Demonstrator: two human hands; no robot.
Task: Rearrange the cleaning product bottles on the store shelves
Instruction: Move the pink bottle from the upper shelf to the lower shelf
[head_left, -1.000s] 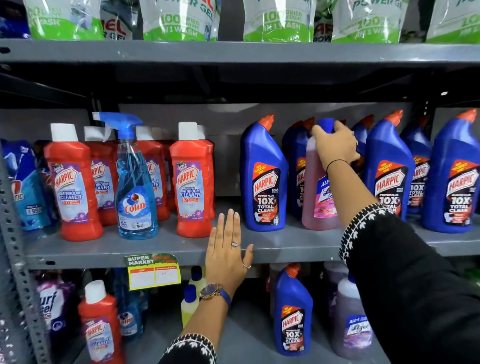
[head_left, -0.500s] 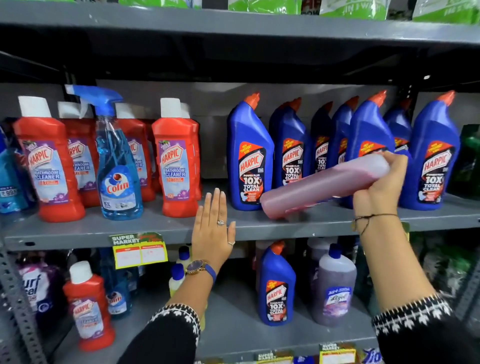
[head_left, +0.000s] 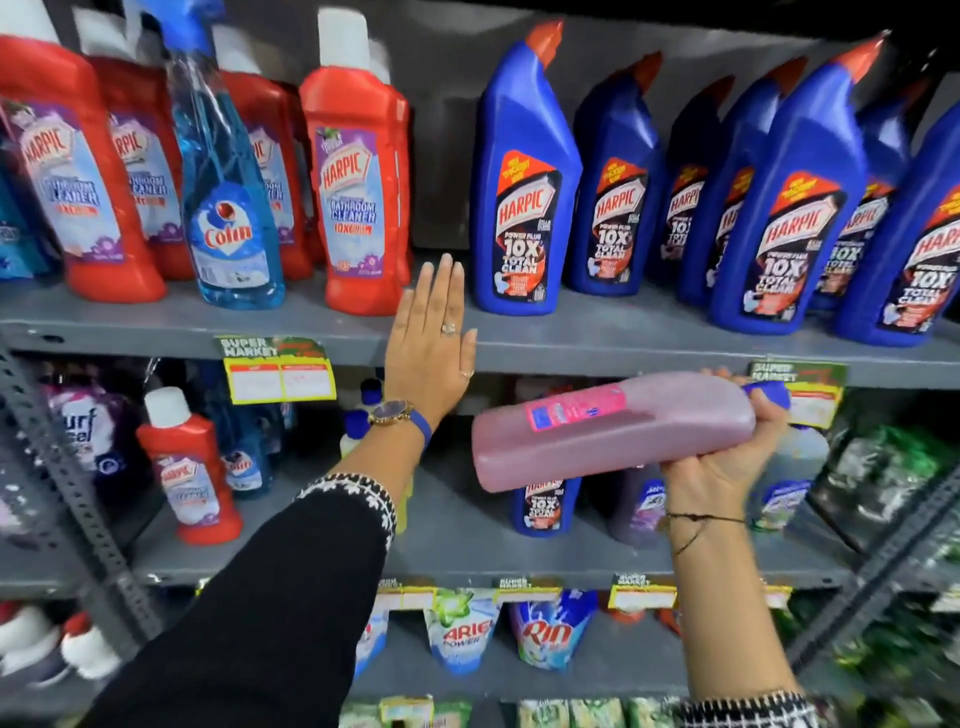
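Note:
My right hand (head_left: 727, 467) grips a pink bottle (head_left: 613, 431) with a blue cap near its neck. The bottle lies almost horizontal in front of the lower shelf opening, base pointing left. My left hand (head_left: 431, 353) rests flat, fingers together and pointing up, against the front edge of the upper grey shelf (head_left: 623, 338). On that shelf stand several blue Harpic bottles (head_left: 524, 192) to the right, and several red Harpic bottles (head_left: 358, 182) plus a blue Colin spray bottle (head_left: 228, 197) to the left.
The lower shelf (head_left: 452, 535) holds a red Harpic bottle (head_left: 192, 467), a blue Harpic bottle (head_left: 545, 504) and purplish bottles partly hidden behind the pink one. Detergent pouches (head_left: 462, 634) fill the shelf below. A perforated metal upright (head_left: 67, 478) stands at the left.
My right hand pulled the pink bottle out from among the blue bottles, tipped it sideways and lowered it to the lower shelf level. The view dropped and moved closer. My left hand stayed put.

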